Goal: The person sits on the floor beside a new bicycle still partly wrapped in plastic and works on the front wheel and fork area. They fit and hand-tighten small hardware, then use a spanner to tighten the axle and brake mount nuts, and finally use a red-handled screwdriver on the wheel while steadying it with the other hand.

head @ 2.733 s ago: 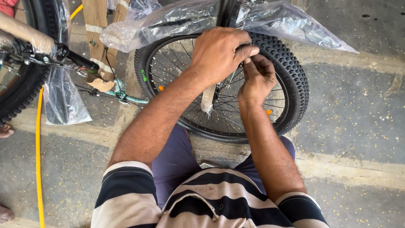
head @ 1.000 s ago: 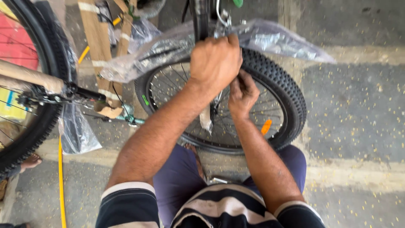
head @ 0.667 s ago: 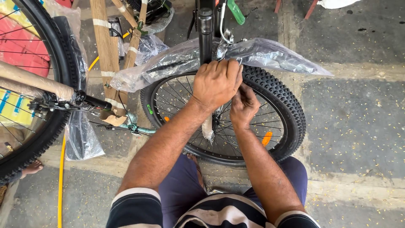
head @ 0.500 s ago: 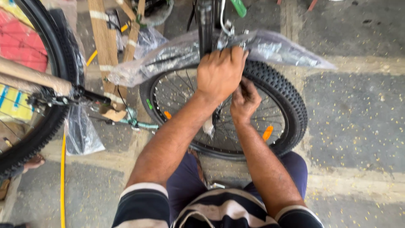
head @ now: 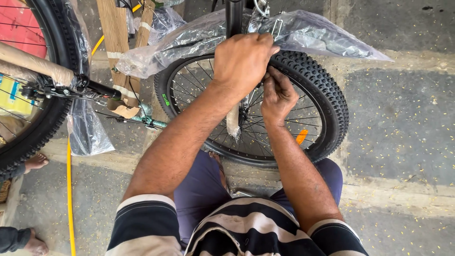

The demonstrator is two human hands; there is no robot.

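Note:
A small bicycle wheel [head: 327,95] with a knobby black tyre stands upright on the concrete in front of me. Clear plastic wrap [head: 322,38] covers the parts above it, around a black fork tube [head: 233,16]. My left hand [head: 244,59] is closed over the top of the wheel, at the fork and plastic. My right hand [head: 277,95] sits just below and to the right, fingers pinched on something small near the fork leg. What the fingers hold is hidden. A paper-wrapped fork leg [head: 232,124] hangs beside the spokes.
A second, larger bicycle wheel [head: 61,57] with a cardboard-wrapped frame tube [head: 33,64] and black handlebar grip [head: 97,88] stands at the left. Wooden slats [head: 118,42] lean behind. A yellow hose [head: 70,199] runs along the floor. Another person's bare feet [head: 35,162] are at the left edge.
The view has shifted and moved closer. My hands stay at the top of the wheel, the right hand slightly lower beside the fork than before.

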